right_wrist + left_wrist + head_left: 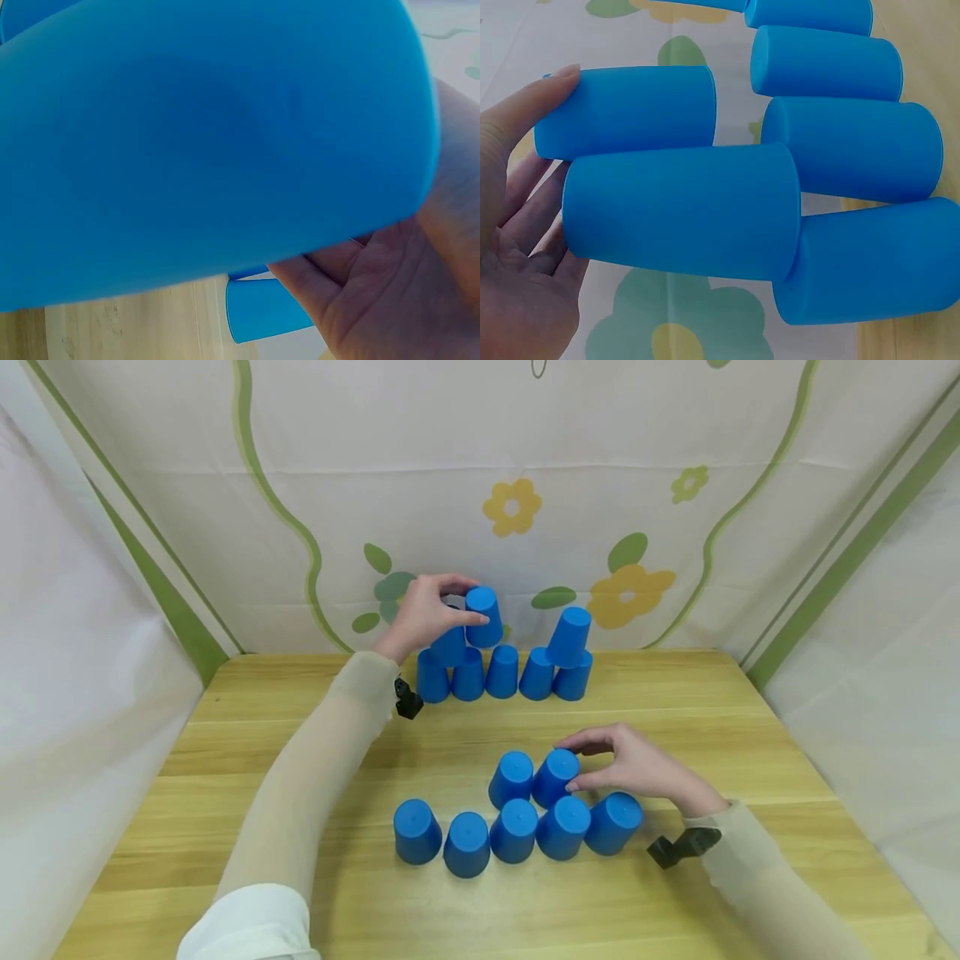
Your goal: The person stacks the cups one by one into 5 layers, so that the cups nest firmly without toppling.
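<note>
My left hand [431, 614] grips an upside-down blue cup [483, 617] by its upper part, just above the back row. In the left wrist view the held cup [641, 109] is beside another second-level cup [679, 214]. Whether its rim touches the cups below cannot be told. A third raised cup [568, 637] stands on the right end of that row. My right hand [633, 764] pinches a blue cup [555, 777] in the front group, thumb on its near side. A large blue cup [210, 150] covers most of the right wrist view, hiding the fingertips.
Several upside-down blue cups form the back row [502, 672] by the floral curtain [585, 427]. Several more make a front row [513, 831], with another cup [512, 779] just behind it, left of the pinched one. All stand on a wooden table [247, 760].
</note>
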A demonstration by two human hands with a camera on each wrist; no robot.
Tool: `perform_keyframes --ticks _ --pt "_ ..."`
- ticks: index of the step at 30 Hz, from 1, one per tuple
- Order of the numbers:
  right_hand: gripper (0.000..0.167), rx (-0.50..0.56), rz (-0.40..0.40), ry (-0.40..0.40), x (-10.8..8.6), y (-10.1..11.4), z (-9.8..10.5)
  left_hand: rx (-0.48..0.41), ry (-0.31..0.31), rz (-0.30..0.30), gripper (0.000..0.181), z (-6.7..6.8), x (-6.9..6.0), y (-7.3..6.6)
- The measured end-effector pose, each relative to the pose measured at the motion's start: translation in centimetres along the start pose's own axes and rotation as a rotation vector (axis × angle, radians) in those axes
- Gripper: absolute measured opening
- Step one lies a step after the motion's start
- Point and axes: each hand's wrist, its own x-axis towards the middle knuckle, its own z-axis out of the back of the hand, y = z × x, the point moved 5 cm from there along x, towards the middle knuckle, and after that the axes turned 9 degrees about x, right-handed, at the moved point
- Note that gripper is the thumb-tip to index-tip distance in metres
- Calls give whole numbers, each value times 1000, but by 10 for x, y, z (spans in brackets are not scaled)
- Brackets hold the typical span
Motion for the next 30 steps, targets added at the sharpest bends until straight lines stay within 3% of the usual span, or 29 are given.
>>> perform_keyframes --ticks 8,16,24,30 --pt "48 -2 -10 -2 -1 1 1 -2 55 9 53 -6 1 2" --pt "45 -10 -19 -35 -3 0 3 -1 63 7 53 -11 2 8" --pt "45 -49 28 -201 0 15 33 19 75 -6 57 -14 4 9" --pt "41 -82 118 -310 13 37 63 24 77 -26 57 -18 5 9"
